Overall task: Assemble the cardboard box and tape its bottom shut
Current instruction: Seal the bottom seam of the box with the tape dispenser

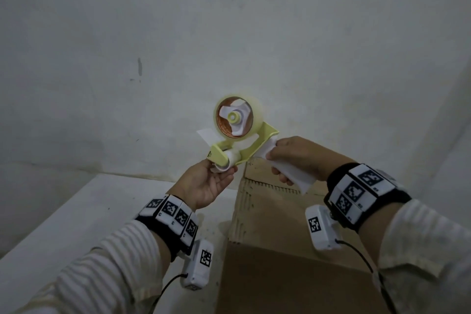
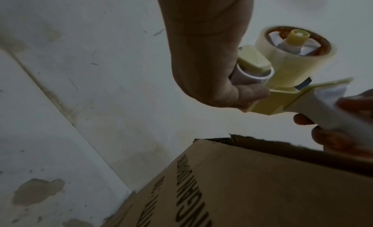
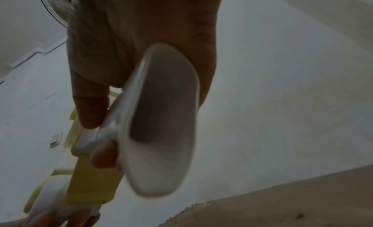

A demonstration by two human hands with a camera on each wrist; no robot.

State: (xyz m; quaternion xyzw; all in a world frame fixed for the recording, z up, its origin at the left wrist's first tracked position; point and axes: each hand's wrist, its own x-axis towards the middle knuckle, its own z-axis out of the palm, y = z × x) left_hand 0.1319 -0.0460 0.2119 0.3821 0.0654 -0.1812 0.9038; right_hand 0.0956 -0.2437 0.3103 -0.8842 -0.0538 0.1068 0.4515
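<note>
White scuffed wall and floor behind; cardboard box [image 1: 285,250] below, stiff yet dentable, best held by edges; light rigid tape dispenser [image 1: 239,132] above it, right hand [image 1: 298,158] clamped on handle, left hand [image 1: 206,183] pinching roller

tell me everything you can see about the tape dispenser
The tape dispenser is a handheld gun with a pale yellow plastic frame, a white handle and a white roller at its front. A roll of clear tape on a brown core sits on its hub. It is held in the air above the cardboard box, touching nothing else. The right hand grips the handle; the left hand holds the roller end.
</note>
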